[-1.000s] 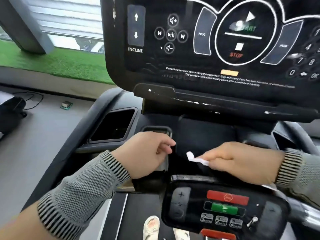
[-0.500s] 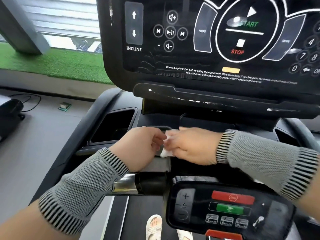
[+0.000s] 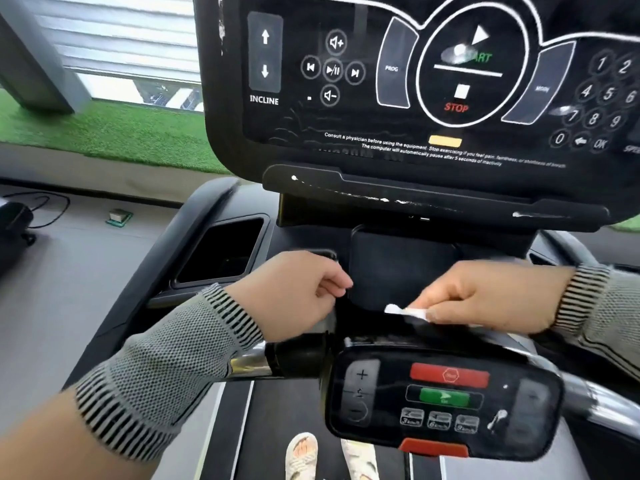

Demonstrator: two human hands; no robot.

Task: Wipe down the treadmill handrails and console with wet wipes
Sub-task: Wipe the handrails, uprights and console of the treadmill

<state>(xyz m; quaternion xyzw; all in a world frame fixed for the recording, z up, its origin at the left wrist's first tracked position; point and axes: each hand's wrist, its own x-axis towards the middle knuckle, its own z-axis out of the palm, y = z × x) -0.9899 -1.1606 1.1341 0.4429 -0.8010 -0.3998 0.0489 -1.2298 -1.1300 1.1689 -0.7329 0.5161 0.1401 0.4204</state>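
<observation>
Both hands are working below the console (image 3: pixel 415 98): right hand (image 3: pixel 485 299) is pinching a white wipe (image 3: pixel 407 311) against the dark ledge above the small control panel (image 3: pixel 443 400), left hand (image 3: pixel 298 296) is hovering loosely curled, holding nothing. Looks like ledge wiping is underway; next probably needs a sweep across, then up onto the console.

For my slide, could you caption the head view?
Right hand presses a wet wipe on the treadmill's lower console; left hand rests nearby.
</observation>
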